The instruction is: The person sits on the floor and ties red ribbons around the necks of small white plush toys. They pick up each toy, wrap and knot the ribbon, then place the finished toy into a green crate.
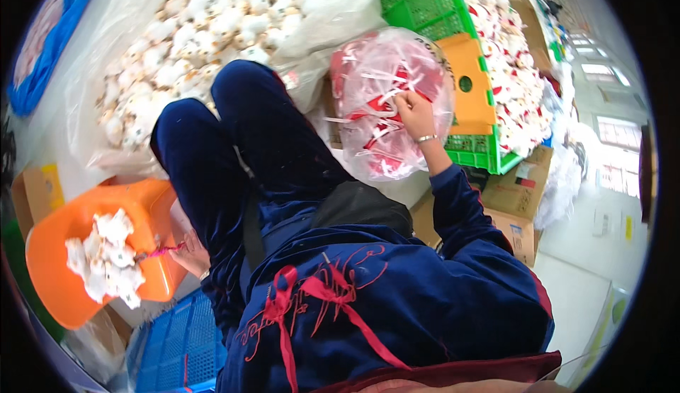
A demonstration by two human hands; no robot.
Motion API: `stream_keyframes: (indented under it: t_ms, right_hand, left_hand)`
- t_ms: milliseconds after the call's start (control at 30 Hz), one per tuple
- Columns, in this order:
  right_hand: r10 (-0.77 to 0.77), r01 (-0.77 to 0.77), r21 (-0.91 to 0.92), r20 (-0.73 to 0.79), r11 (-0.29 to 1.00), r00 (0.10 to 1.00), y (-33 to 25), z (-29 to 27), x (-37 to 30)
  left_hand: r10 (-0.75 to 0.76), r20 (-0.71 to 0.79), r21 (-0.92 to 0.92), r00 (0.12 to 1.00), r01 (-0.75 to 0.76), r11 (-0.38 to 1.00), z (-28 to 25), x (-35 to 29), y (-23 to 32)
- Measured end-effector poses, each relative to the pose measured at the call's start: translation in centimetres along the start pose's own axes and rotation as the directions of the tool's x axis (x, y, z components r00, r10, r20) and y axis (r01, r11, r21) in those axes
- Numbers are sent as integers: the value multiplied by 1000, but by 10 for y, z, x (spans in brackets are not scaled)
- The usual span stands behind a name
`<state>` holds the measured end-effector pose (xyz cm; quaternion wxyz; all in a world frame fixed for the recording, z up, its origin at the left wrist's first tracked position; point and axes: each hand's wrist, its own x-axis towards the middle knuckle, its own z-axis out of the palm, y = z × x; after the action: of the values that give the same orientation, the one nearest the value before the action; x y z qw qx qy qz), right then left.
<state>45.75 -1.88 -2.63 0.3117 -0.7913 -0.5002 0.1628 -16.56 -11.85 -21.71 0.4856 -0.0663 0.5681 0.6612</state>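
My right hand (416,115) reaches into a clear plastic bag (433,74) of red pieces with white ribbons (386,106). Its fingers are closed among the ribbons; what they pinch cannot be made out. Low at the left, my left hand (190,255) is beside an orange plastic chair (53,269), its fingers closed on the end of a thin pink-red item (164,250). That item's other end touches a pile of small white plush toys (110,258) on the chair seat. My legs lie between the two hands.
Many white plush toys (205,32) fill a large clear plastic sheet ahead. A green crate (425,3), an orange panel (464,85) and cardboard boxes (520,188) stand at the right, with red-and-white toys (520,103) beyond. A blue crate (177,343) sits low at the left.
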Motion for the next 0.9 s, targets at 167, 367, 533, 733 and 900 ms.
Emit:
stream_keyframes:
  t_ms: [167, 367, 533, 733, 900]
  right_hand:
    - [141, -155, -127, -116, 980, 983, 79, -3, 38]
    - [324, -115, -614, 241, 781, 915, 69, 49, 61]
    - [153, -57, -477, 165, 877, 974, 104, 23, 53]
    - [154, -95, -342, 148, 935, 977, 72, -57, 59]
    - [150, -148, 33, -92, 988, 984, 68, -110, 65]
  left_hand:
    - [-32, 326, 332, 945, -83, 940, -20, 38, -3]
    - [118, 427, 677, 897, -404, 615, 20, 5, 21]
    - [41, 559, 617, 828, -449, 647, 28, 18, 22]
    - [15, 554, 507, 832, -352, 786, 38, 5, 21]
    - [65, 582, 495, 811, -416, 763, 47, 17, 15]
